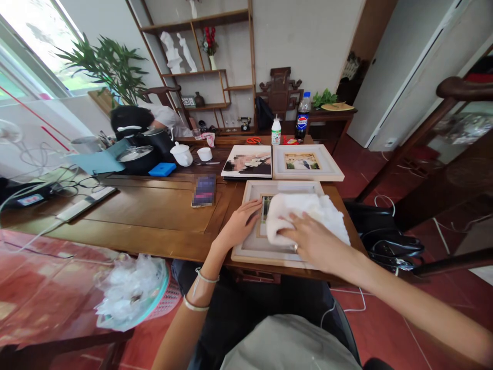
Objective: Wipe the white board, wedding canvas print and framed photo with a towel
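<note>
A pale framed picture (254, 245) lies flat at the near edge of the wooden table (154, 210). My left hand (238, 226) rests flat on the frame's left side, fingers stretched out. My right hand (314, 241) presses a white cloth (308, 210) onto the glass, fingers laid over the cloth. The cloth hides most of the picture.
Two more framed pictures (307, 163) (247, 162) lie beyond it, with a phone (204, 190) to the left. A cola bottle (303, 116), a white bottle (276, 131), teapot (181, 154), pots and cables fill the far left. A basket of plastic (133, 293) sits near left. A black bag (385, 236) lies right.
</note>
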{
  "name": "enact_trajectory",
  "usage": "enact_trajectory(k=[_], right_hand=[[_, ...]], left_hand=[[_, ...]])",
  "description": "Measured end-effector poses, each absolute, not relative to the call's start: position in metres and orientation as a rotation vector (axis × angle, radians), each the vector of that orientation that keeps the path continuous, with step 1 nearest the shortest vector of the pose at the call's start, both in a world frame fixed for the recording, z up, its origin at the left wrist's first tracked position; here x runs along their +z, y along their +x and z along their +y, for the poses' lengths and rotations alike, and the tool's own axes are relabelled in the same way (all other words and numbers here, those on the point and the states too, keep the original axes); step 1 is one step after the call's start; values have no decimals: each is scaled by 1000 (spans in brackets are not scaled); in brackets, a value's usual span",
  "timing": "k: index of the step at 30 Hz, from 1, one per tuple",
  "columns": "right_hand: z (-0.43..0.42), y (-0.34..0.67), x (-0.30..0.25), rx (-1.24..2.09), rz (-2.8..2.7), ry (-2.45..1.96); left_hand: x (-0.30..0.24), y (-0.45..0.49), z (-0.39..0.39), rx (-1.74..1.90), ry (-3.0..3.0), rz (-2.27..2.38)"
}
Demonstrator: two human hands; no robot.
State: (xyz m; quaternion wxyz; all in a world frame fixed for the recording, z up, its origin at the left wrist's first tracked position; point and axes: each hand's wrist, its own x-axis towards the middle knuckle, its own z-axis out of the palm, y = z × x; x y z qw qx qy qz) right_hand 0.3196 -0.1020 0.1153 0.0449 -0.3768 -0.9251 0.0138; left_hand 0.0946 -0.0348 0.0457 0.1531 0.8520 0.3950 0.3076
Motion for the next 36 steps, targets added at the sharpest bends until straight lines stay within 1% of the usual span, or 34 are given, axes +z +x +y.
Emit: enact_trajectory(k=[4,7,12,17,21,23,26,29,36], right_hand=[[-148,312,122,278,-2866,-959],[-153,309,113,303,-2855,-868],[-119,325,95,128,-2773,-1055],[-60,357,102,-105,-2725,-1225],[-23,362,110,-384,-2633,-1231],[-12,357,107,-439,-2669,-1209],[-9,346,98,-383,-2718,-1254],[-28,335,97,-273,-2760,-1274],[-125,316,129,58,-2892,-1191]], left_hand=[[48,94,-36,885,2426,1111],[51,93,-36,858,2423,1087],[48,93,-35,864,2447,1120],[47,93,-35,851,2463,1146],[48,93,-36,863,2457,1134],[47,93,-36,873,2452,1133],[46,93,-35,874,2449,1139],[45,93,-35,876,2453,1135],[45,94,-35,890,2453,1146]])
